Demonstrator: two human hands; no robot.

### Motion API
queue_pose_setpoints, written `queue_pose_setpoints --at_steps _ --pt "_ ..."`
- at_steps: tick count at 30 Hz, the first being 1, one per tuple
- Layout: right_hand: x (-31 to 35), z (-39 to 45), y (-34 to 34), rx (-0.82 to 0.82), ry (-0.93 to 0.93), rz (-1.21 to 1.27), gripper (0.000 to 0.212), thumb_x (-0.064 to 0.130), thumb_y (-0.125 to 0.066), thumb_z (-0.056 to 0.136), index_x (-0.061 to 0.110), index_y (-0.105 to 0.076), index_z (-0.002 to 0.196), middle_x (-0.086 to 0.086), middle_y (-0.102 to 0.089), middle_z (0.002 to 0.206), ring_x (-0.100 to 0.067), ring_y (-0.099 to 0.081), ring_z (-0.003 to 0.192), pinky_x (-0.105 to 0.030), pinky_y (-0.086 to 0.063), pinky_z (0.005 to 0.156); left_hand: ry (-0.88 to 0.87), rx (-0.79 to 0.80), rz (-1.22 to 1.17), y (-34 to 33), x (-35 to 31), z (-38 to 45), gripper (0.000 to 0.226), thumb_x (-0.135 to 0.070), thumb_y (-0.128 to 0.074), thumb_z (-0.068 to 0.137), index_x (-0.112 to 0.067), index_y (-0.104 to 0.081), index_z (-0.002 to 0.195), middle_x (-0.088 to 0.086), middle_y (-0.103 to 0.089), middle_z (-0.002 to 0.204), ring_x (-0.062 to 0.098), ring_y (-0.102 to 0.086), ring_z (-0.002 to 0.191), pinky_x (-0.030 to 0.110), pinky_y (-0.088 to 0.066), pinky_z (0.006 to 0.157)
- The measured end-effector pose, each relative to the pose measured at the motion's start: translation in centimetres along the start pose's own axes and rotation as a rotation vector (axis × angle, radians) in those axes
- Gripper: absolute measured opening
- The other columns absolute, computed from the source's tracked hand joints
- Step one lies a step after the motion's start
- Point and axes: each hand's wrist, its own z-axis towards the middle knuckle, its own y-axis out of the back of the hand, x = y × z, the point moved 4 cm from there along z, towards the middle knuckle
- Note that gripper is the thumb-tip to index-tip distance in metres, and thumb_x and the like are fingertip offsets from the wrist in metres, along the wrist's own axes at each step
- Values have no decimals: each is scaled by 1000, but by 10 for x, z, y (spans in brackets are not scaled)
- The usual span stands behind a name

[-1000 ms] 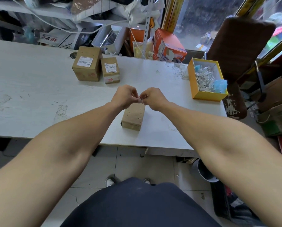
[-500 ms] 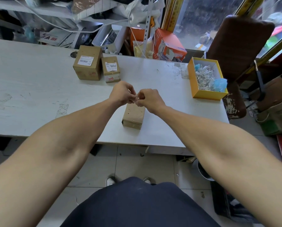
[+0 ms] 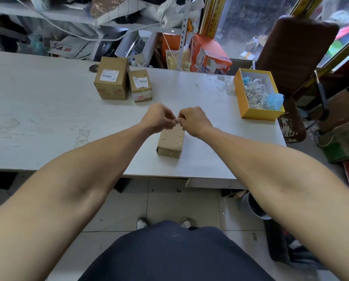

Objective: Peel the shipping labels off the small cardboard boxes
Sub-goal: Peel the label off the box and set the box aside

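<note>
Now — rolling up a peeled scrap

My left hand (image 3: pixel 158 117) and right hand (image 3: pixel 191 120) pinch it (too small to see) over the bare oblong brown cardboard box (image 3: pixel 170 141) — next, probably bin it.

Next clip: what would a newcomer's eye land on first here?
Both hands, left hand and right hand, meet fingertip to fingertip at centre, above a bare box near the table's front edge. Behind them, two labelled boxes stand side by side. A yellow box of paper scraps sits far right.
</note>
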Motion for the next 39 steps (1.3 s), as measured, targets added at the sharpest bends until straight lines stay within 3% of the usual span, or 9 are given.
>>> queue_pose_setpoints --at_steps 6,9,12,17,20,22,30,36,39 --pt "-7 -1 -8 93 -41 118 19 7 -53 95 10 -71 92 -7 -70 90 -16 -69 80 -33 -57 80 -43 -115 392 -6 -5 6 9 -16 -72 80 -13 -76 72 0 -71 64 15 -68 61 34 -59 60" --pt "-21 -7 -5 103 -73 222 16 6 -57 95 7 -72 99 -5 -69 90 -8 -67 73 -14 -48 63 -17 -107 421 -15 -9 14 14 -17 -72 80 -16 -73 66 -2 -70 61 13 -68 58 32 -59 60" --pt "-43 -8 3 92 -108 291 8 8 -64 91 9 -71 93 -6 -72 89 -8 -71 71 -12 -45 54 8 -52 362 -31 -14 26 14 -17 -75 81 -16 -72 67 0 -70 60 14 -69 57 30 -59 58" --pt "-95 -3 33 65 -137 260 11 15 -68 90 9 -70 81 -6 -72 77 -9 -72 64 -22 -53 52 -8 -11 219 -75 -46 56 12 1 -70 74 -9 -72 67 6 -69 59 14 -65 52 30 -54 57" --pt "-138 2 55 36 -174 215 18 21 -68 91 10 -68 77 -6 -71 74 -10 -71 58 -30 -61 64 -22 52 183 -110 -71 85 9 -1 -71 77 -8 -75 71 8 -72 64 21 -72 64 46 -62 68" --pt "-169 7 75 10 -198 174 21 23 -67 92 8 -68 78 -9 -72 76 -9 -70 57 -28 -58 57 -19 88 132 -133 -89 100 3 -7 -75 80 -5 -77 80 11 -74 70 22 -74 69 50 -61 74" --pt "-235 26 142 75 -91 -5 28 34 -57 96 10 -66 85 4 -71 69 -7 -69 55 -33 -60 60 -34 80 78 -174 -157 149 14 -10 -82 75 -2 -76 84 2 -70 67 11 -68 61 28 -60 68" --pt "-266 51 177 226 -51 -94 16 12 -52 96 12 -68 99 -1 -69 95 -18 -71 70 -32 -59 70 -66 63 264 -174 -175 207 11 -16 -79 80 -7 -74 84 6 -70 77 10 -61 62 22 -47 57" --pt "-298 52 210 142 -131 -142 19 8 -51 94 8 -70 94 -4 -68 97 -20 -72 74 -33 -57 74 -129 58 365 -171 -190 237 16 -15 -76 82 -7 -76 96 5 -71 88 16 -65 78 24 -49 69"
